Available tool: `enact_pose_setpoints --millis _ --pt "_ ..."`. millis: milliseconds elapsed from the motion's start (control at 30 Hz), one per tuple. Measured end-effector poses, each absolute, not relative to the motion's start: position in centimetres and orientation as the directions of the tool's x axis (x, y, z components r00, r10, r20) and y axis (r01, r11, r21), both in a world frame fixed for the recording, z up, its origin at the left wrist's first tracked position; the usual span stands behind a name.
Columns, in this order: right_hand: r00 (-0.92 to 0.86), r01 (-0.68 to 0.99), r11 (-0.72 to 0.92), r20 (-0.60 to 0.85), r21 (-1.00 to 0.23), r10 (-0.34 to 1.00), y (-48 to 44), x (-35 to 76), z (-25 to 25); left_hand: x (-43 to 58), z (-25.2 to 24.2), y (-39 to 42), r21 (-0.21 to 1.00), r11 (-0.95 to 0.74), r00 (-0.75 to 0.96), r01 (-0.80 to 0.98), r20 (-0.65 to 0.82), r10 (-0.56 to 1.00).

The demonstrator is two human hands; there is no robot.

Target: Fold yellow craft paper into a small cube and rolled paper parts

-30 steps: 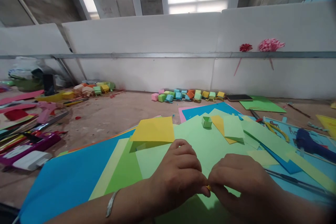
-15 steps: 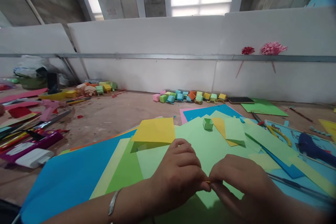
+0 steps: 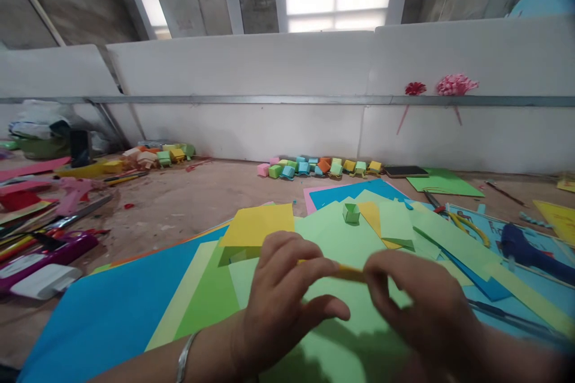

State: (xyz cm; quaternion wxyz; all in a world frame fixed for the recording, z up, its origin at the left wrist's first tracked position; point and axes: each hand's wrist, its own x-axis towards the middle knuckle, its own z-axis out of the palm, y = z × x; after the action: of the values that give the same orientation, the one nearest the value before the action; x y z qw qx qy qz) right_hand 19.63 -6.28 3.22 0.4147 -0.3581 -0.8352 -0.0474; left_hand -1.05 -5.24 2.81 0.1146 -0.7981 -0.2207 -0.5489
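The right hand [image 3: 413, 293] pinches one end of a thin yellow paper strip [image 3: 350, 273] between thumb and finger. The strip goes across to the left hand [image 3: 283, 299], up above the light green paper [image 3: 341, 245]. The left hand's fingers touch the strip, and its thumb sticks out away from them. The fingers hide part of the strip, so I can't tell if they grip it. A silver bracelet [image 3: 183, 359] is on the left wrist. Past the hands, a little green paper box [image 3: 351, 213] sits near a yellow sheet [image 3: 260, 221].
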Motion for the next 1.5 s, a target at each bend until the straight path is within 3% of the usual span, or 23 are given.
enact_pose_setpoints --millis 100,133,200,267,300,367,433,467,567,733,833,933,1100,1300,1433,1500 --pt "-0.210 0.429 0.510 0.467 -0.745 0.859 -4.2 19.8 3.2 -1.2 2.5 -5.4 0.128 -0.897 0.339 0.424 0.896 0.288" --pt "-0.190 0.341 0.414 0.370 -0.844 0.910 -3.8 19.8 3.1 -1.0 2.1 -5.3 0.206 -0.908 0.371 0.364 0.863 0.344" --pt "-0.165 0.276 0.356 0.320 -0.893 0.933 -3.3 19.6 2.8 -0.6 0.9 -4.8 0.475 -0.829 0.391 0.297 0.731 0.559" --pt "-0.166 0.383 0.522 0.499 -0.762 0.851 -3.4 19.4 2.1 -0.2 -0.4 -4.3 0.772 -0.583 0.328 0.254 0.498 0.802" --pt "-0.197 0.460 0.637 0.628 -0.619 0.753 -3.5 19.3 1.8 -0.1 -0.8 -4.0 0.884 -0.448 0.339 0.131 0.384 0.859" --pt "-0.339 0.553 0.801 0.815 -0.231 0.470 -4.0 19.1 1.1 0.1 -1.3 -3.9 0.977 -0.208 0.428 -0.037 0.204 0.881" --pt "-0.505 0.529 0.841 0.838 0.112 0.206 -4.5 18.8 0.6 0.1 -1.1 -4.1 0.991 -0.062 0.504 -0.121 0.115 0.856" --pt "-0.562 0.501 0.836 0.819 0.222 0.120 -4.8 18.7 0.4 0.1 -0.9 -4.3 0.989 -0.025 0.520 -0.143 0.096 0.849" --pt "-0.631 0.455 0.820 0.775 0.348 0.021 -5.2 18.3 0.1 0.1 -0.8 -4.8 0.992 0.000 0.523 -0.130 0.068 0.850" --pt "-0.619 0.459 0.830 0.784 0.318 0.042 -5.2 18.0 -0.1 0.2 -1.9 -4.5 0.978 -0.153 0.485 -0.144 0.204 0.851" --pt "-0.543 0.485 0.858 0.827 0.166 0.147 -5.1 18.4 0.4 0.0 -2.1 -3.7 0.931 -0.349 0.499 -0.106 0.354 0.791" --pt "-0.436 0.519 0.855 0.862 0.005 0.260 -5.0 19.1 1.2 -0.5 -1.7 -3.1 0.862 -0.505 0.493 0.038 0.423 0.760" --pt "-0.434 0.489 0.872 0.862 -0.021 0.264 -5.7 19.6 2.7 -1.0 -1.1 -3.4 0.753 -0.605 0.561 0.260 0.392 0.729" --pt "-0.387 0.479 0.864 0.847 -0.152 0.364 -7.1 18.4 3.5 -0.7 -0.6 -4.3 0.785 -0.573 0.626 0.235 0.328 0.707" --pt "-0.433 0.411 0.910 0.867 -0.054 0.247 -7.1 19.2 3.8 -0.6 0.3 -4.5 0.798 -0.571 0.692 0.192 0.302 0.655" --pt "-0.478 0.390 0.918 0.836 -0.071 0.268 -6.8 19.8 4.1 -0.6 0.6 -4.6 0.793 -0.589 0.706 0.155 0.328 0.627"
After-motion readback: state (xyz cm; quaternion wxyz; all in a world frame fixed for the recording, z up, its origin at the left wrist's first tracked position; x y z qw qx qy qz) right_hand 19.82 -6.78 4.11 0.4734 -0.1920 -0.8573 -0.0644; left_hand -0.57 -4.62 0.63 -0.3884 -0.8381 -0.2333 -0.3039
